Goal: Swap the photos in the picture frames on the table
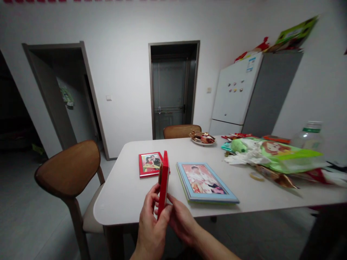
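Observation:
Held edge-on above the table's near edge is a red picture frame (163, 184), so its picture side cannot be made out. My left hand (153, 222) grips its lower part, thumb on one side and fingers on the other. My right hand (182, 220) closes on the same frame from the right, some of its fingers hidden behind it. Beyond them, a second red picture frame (140, 168) with a photo of two people lies flat on the table. To the right, a light blue picture frame (225, 186) lies on top of a stack.
The white table (119, 195) has a plate of items (203, 139) at its far side. Plastic packaging (284, 155), a tape roll (256, 176) and a large clear bottle (309, 139) stand or lie at right. Wooden chairs (70, 169) flank the left and far sides.

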The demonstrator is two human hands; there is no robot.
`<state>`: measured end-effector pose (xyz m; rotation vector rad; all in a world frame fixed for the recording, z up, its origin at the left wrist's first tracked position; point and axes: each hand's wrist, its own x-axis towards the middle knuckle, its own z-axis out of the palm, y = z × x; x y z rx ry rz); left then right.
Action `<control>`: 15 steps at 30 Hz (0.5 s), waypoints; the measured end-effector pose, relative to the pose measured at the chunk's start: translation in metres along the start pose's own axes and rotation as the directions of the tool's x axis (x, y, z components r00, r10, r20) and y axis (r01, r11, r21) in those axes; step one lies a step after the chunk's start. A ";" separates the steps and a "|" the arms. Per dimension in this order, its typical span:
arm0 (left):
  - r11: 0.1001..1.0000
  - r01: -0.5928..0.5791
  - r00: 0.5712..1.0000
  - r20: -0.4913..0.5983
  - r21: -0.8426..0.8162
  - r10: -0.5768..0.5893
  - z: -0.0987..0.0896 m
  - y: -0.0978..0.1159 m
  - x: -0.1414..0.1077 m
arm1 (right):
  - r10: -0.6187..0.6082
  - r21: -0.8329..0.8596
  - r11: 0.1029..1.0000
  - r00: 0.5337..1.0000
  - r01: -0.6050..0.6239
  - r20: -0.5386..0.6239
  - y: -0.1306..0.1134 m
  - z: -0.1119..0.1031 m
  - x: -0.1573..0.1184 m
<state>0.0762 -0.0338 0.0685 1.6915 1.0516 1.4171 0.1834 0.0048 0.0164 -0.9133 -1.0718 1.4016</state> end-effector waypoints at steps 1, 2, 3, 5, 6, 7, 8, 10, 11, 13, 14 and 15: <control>0.999 -0.001 1.000 -0.007 -0.036 0.001 0.007 0.005 0.001 | 0.015 0.112 0.994 1.000 -0.016 0.008 0.000 0.007 -0.001; 0.998 -0.004 1.000 -0.007 -0.061 0.004 0.012 0.009 0.004 | 0.012 0.214 0.977 1.000 -0.009 -0.015 -0.003 0.012 -0.002; 0.996 -0.010 1.000 -0.003 -0.088 0.010 0.017 0.013 0.008 | 0.001 0.301 0.954 0.998 0.016 -0.056 -0.008 0.012 -0.001; 0.981 -0.029 0.999 -0.025 -0.190 0.024 0.025 0.019 0.020 | -0.058 0.343 0.933 0.988 0.105 -0.146 -0.024 -0.002 0.001; 0.963 -0.033 0.999 -0.042 -0.266 0.023 0.028 0.021 0.027 | -0.087 0.316 0.938 0.979 0.142 -0.183 -0.034 -0.015 0.003; 0.937 -0.032 0.998 -0.054 -0.347 0.015 0.031 0.022 0.035 | -0.091 0.262 0.954 0.975 0.143 -0.203 -0.045 -0.031 0.005; 0.907 -0.022 0.998 -0.056 -0.421 -0.001 0.034 0.021 0.043 | -0.080 0.196 0.972 0.967 0.130 -0.244 -0.055 -0.050 0.008; 0.861 0.035 0.999 -0.007 -0.507 -0.044 0.044 0.014 0.055 | -0.077 0.000 0.997 0.949 0.081 -0.304 -0.072 -0.087 0.014; 0.852 0.075 0.997 0.037 -0.518 -0.064 0.051 0.008 0.058 | -0.090 -0.116 0.992 0.930 0.051 -0.357 -0.079 -0.104 0.017; 0.844 0.135 0.990 0.109 -0.520 -0.091 0.068 -0.006 0.059 | -0.128 -0.244 0.970 0.882 0.015 -0.453 -0.090 -0.134 0.022; 0.845 0.157 0.985 0.139 -0.511 -0.100 0.078 -0.014 0.057 | -0.140 -0.277 0.961 0.865 0.002 -0.481 -0.094 -0.147 0.024; 0.854 0.180 0.979 0.172 -0.487 -0.109 0.088 -0.022 0.054 | -0.159 -0.307 0.952 0.843 -0.007 -0.514 -0.099 -0.159 0.026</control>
